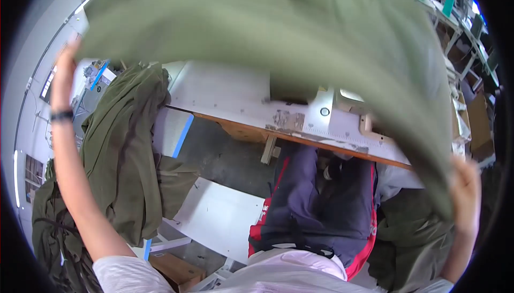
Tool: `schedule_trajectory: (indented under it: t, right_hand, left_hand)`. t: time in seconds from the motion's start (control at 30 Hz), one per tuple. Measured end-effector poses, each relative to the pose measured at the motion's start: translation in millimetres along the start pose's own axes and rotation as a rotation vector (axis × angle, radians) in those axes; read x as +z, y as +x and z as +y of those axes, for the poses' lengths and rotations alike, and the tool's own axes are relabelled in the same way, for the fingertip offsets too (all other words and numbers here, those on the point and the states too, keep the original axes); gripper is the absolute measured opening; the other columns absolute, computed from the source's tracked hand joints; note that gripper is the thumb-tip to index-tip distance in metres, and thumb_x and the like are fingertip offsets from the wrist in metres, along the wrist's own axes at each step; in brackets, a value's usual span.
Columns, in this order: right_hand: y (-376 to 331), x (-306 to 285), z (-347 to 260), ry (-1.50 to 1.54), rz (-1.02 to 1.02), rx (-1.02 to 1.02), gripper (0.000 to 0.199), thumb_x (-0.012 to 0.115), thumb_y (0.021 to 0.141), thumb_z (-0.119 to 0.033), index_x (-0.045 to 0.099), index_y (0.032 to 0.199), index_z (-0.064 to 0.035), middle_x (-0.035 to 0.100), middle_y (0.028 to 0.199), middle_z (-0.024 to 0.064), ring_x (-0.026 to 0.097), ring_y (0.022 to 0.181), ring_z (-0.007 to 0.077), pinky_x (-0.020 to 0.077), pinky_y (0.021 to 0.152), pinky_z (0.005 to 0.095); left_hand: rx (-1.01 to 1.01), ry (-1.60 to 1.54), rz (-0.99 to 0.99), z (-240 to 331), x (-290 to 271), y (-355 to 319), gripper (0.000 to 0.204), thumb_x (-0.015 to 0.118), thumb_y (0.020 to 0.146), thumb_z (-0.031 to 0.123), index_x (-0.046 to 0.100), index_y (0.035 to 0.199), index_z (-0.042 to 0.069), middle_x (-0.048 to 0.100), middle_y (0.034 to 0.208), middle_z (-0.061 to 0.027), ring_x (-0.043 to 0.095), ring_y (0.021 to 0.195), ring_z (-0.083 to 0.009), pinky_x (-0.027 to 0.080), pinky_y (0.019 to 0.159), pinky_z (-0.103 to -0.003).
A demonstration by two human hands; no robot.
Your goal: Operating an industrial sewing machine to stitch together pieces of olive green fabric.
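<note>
A large olive-green piece of fabric (257, 20) is spread in the air above the table, blurred by motion. My left hand (67, 63), raised at the far left, is closed on one edge of it. My right hand (465, 188), lower down at the right, grips another edge and is smeared a little. Both arms are stretched wide apart. Beneath the fabric lies the white sewing table (214, 92), with a metal plate (323, 108) and part of a pale sewing machine (369, 124) showing. The cloth hides the rest of the machine.
A heap of olive garments (123, 148) hangs at the left beside the table. More green cloth (412, 234) lies at my right. A white board (222, 218) and a cardboard box (176, 269) are low at my left. Thread cones (448, 3) stand far right.
</note>
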State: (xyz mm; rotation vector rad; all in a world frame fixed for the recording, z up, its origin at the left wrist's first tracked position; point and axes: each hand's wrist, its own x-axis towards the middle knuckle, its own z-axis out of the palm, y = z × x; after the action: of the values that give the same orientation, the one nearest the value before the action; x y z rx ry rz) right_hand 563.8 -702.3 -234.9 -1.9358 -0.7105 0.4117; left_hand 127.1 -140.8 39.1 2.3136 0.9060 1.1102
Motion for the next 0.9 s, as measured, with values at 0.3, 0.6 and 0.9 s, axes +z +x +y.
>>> schedule_trajectory:
  t: [0.3, 0.6, 0.9]
  right_hand:
    - [-81.8, 137.8, 36.7, -0.289, -0.821, -0.052, 0.040, 0.068, 0.084, -0.013, 0.058, 0.120, 0.0005, 0.063, 0.105, 0.0174, 0.066, 0.091, 0.0295, 0.0514, 0.076, 0.0347]
    - [31.7, 268.2, 19.7, -0.120, 0.127, -0.410, 0.068, 0.074, 0.081, -0.013, 0.040, 0.137, 0.0058, 0.049, 0.130, 0.0244, 0.051, 0.118, 0.0382, 0.0444, 0.098, 0.0415]
    - [98.9, 406.9, -22.4, -0.179, 0.021, -0.635, 0.076, 0.073, 0.078, -0.014, 0.033, 0.138, 0.0095, 0.045, 0.131, 0.0270, 0.046, 0.121, 0.0404, 0.0418, 0.101, 0.0424]
  left_hand:
    - [0.359, -0.073, -0.618, -64.1, 314.1, -169.5, 0.028, 0.062, 0.091, 0.013, 0.062, 0.118, 0.004, 0.054, 0.136, -0.0144, 0.052, 0.126, -0.0304, 0.040, 0.105, -0.038]
    - [-0.345, -0.712, -0.693, -12.2, 524.2, -140.3, 0.043, 0.068, 0.090, 0.025, 0.058, 0.116, -0.007, 0.064, 0.114, -0.0130, 0.060, 0.106, -0.0180, 0.049, 0.090, -0.031]
    - [-0.595, -0.971, -0.174, -190.2, 422.3, 1.9, 0.035, 0.068, 0.090, 0.024, 0.063, 0.114, -0.002, 0.066, 0.113, -0.0113, 0.063, 0.101, -0.0210, 0.051, 0.089, -0.035]
